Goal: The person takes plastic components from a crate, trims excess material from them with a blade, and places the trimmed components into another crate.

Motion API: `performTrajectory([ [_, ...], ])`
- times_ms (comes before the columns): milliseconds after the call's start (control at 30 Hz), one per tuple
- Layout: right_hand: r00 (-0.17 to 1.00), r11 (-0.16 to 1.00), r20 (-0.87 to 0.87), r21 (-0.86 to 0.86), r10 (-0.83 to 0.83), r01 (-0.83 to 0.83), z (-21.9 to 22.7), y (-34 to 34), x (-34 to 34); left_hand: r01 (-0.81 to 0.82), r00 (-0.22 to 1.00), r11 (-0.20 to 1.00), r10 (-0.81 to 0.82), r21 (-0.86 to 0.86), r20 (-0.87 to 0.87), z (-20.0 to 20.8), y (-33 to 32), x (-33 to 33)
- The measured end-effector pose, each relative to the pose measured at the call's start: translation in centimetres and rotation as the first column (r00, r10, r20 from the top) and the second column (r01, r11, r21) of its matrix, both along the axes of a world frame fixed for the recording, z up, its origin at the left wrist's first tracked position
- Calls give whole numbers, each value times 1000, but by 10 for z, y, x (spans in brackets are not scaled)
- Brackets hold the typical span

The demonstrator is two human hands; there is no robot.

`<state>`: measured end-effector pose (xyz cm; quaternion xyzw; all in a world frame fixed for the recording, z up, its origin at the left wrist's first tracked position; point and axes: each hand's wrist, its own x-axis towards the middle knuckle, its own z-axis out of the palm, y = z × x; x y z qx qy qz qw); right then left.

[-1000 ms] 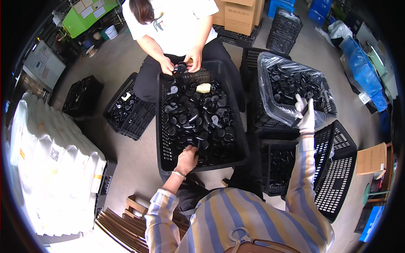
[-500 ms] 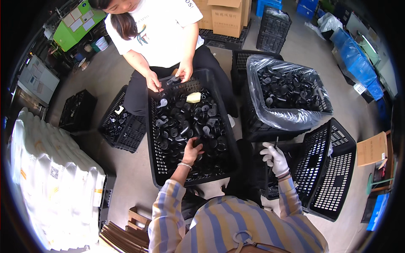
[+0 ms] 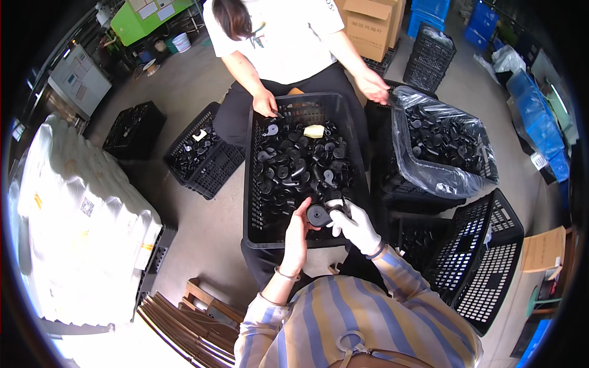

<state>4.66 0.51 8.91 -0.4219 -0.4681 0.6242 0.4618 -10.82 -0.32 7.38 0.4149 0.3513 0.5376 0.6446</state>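
Over the near end of a big black plastic crate (image 3: 250, 211), my bare left hand (image 3: 296, 239) holds a round black plastic part (image 3: 317, 214) with a small hole in its middle. My right hand (image 3: 359, 230), in a white glove, meets this part from the right. Its closed fingers grip a thin dark stick-like tool (image 3: 345, 205), whose kind I cannot make out. The tool's lower end is hidden by the glove. Many similar black plastic parts (image 3: 294, 162) fill the crate, and a yellowish piece (image 3: 313, 131) lies on top of them.
Across the crate sits a co-worker, one hand (image 3: 265, 103) at its far left corner, the other (image 3: 373, 86) near a plastic-lined crate (image 3: 402, 156) of black parts. Tilted black crates (image 3: 481, 264) stand at my right. White wrapped sacks (image 3: 80, 214) are stacked at the left.
My left hand has come up out of the crate with a black part. My right hand has moved left to meet it. The co-worker's hands have spread apart, one reaching toward the lined crate.
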Motion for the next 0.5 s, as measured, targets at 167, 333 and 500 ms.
performTrajectory([
  [167,966,986,253,168,-48,5,6,-17,-12,-372,845,891,441,261,-303,2,-6,23],
  [333,902,943,409,333,-141,-3,15,-25,-7,-328,930,945,322,-2,-175,17,1,20],
  [500,963,977,266,213,-29,-29,17,-19,4,-189,975,958,210,-215,77,19,-3,8],
])
